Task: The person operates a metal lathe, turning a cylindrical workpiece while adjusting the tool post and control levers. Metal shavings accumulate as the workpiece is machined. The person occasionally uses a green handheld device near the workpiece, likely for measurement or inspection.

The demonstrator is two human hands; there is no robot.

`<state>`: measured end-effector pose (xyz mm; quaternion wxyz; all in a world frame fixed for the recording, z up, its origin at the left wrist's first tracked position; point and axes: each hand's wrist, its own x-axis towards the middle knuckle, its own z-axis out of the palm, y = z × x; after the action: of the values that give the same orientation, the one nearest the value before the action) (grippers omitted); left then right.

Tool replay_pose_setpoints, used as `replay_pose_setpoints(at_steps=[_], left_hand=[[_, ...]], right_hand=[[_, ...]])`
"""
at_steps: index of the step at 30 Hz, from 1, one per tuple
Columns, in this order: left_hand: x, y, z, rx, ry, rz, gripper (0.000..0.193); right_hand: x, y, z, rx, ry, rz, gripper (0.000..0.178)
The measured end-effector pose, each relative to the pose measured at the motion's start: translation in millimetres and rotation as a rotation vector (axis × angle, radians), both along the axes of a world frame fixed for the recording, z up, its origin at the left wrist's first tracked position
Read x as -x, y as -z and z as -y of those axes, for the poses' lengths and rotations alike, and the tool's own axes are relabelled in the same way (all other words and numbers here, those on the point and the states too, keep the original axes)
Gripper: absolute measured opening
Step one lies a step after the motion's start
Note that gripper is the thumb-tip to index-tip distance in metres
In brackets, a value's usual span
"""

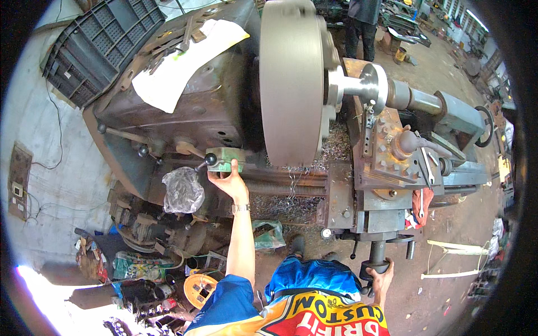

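My left hand [228,182] is at the front of a large lathe. Its thumb lies on a green control box [228,158], and the fingers curl around the lower edge, just under a lever's black ball knob [210,159]. Low on the right, my right hand [381,274] wraps around a dark cylindrical handle [374,264] at the front of the carriage. A big grey chuck [291,84] looks smeared, as if turning. To its right, a shiny flanged metal shaft [374,88] reaches toward the tailstock [460,115]. The tool post [404,144] stands in front of the shaft.
White paper [185,67] and tools lie on the headstock. A clear plastic bag [184,190] hangs near the levers. Spanners [428,168] rest by the tool post. Metal chips [338,143] cover the bed below the chuck. Another person [363,25] stands behind the machine.
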<state>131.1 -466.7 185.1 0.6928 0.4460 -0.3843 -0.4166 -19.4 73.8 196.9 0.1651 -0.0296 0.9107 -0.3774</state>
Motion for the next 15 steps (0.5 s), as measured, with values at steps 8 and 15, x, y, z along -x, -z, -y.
replay_pose_setpoints(at_steps=[8, 15], left_hand=[[-3, 30, 1, 0.048, -0.033, 0.034, 0.095], [-13, 37, -1, 0.057, -0.011, 0.174, 0.099]], right_hand=[[1, 2, 1, -0.023, 0.001, -0.009, 0.083], [1, 0, 1, -0.043, 0.018, 0.007, 0.084]])
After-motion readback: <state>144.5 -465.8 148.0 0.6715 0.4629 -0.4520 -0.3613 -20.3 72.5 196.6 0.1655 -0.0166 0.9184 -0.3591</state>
